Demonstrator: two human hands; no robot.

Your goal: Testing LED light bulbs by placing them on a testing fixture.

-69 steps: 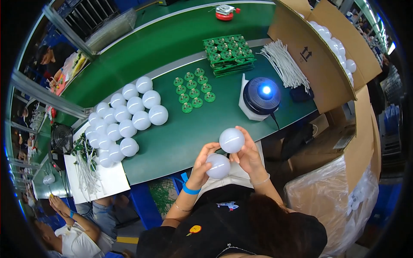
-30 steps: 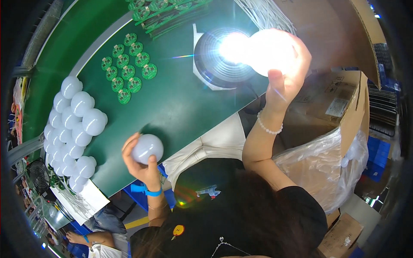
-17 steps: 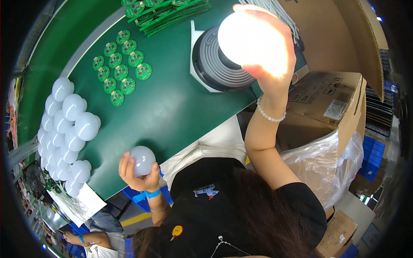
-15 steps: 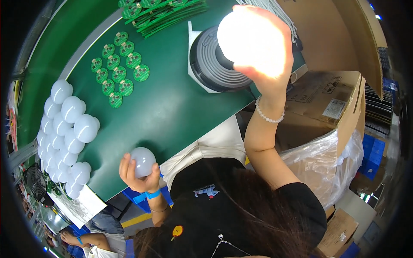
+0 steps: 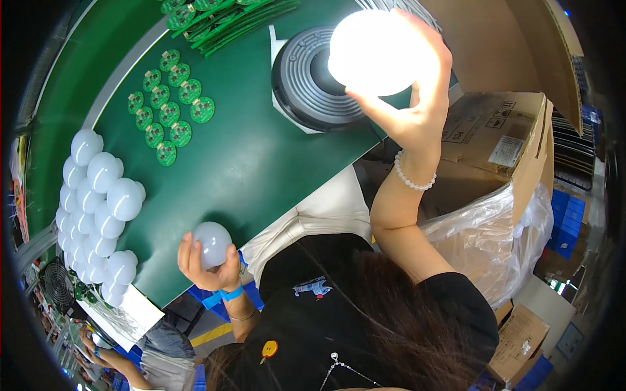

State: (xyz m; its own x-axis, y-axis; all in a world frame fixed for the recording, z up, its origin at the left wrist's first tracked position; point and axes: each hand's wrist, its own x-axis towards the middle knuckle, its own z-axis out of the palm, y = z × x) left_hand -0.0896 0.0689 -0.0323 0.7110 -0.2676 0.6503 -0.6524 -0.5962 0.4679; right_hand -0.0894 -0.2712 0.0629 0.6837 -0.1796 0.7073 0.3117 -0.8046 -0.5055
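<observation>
In my right hand is a brightly glowing globe bulb, gripped between thumb and fingers. It hangs over the right side of a round black ribbed device on a white plate; glare hides the bulb's details, and I cannot tell whether it touches the device. My left hand is closed around an unlit, milky white globe bulb near the table's front edge. A blue band circles that wrist, and its bulb's base is hidden.
On the green table, small round green circuit boards lie in rows, with green board strips behind. Several white bulbs are stacked at left. An open cardboard box stands at right. Another person's arm shows at lower left.
My right hand and the glowing bulb have shifted slightly relative to the black device, whose top shows more now. My left hand still holds its bulb. The view has shifted slightly.
</observation>
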